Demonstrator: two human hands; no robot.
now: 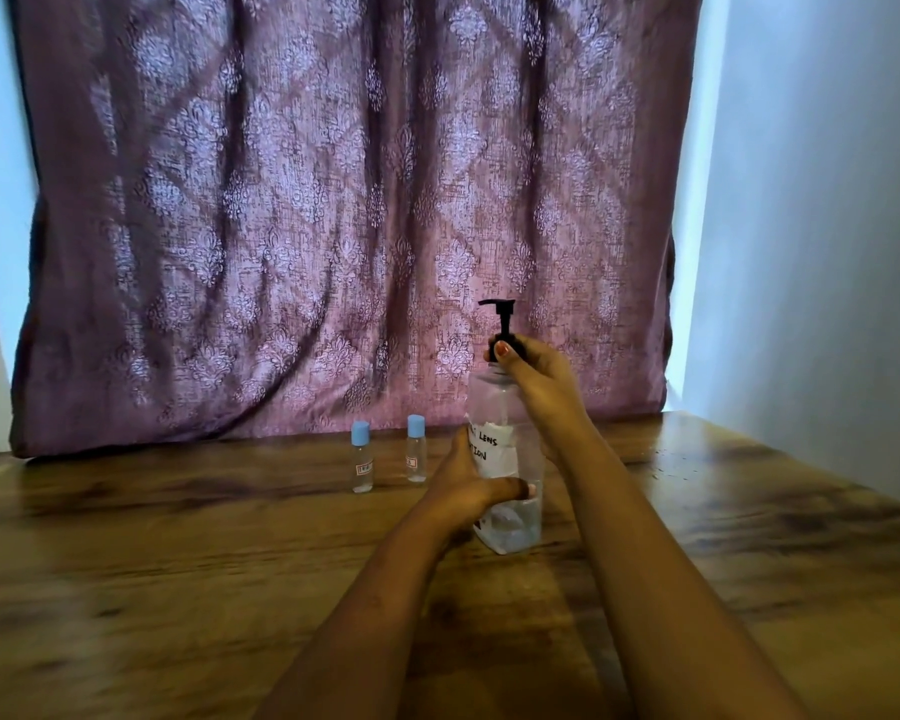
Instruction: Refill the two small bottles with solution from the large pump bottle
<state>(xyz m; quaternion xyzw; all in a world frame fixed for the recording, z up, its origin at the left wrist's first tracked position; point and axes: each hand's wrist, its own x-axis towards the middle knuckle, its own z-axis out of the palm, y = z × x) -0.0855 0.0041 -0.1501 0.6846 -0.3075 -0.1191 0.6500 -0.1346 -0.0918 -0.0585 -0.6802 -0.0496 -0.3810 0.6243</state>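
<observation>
Fabric, mauve and patterned, is hung as a curtain across the back, and its lower edge is met by a wooden table. Right of the table's middle, the large pump bottle is stood upright. It is clear, a handwritten white label is carried on its front, and a little liquid is seen at its bottom. Its lower body is gripped from the left by the left hand, the thumb being laid across the front. The black pump's neck, directly above, is pinched by the right hand, reached in from the right. Farther back and to the left, near the curtain and apart from both hands, the left small bottle and the right small bottle are set upright, each closed by a blue cap.
</observation>
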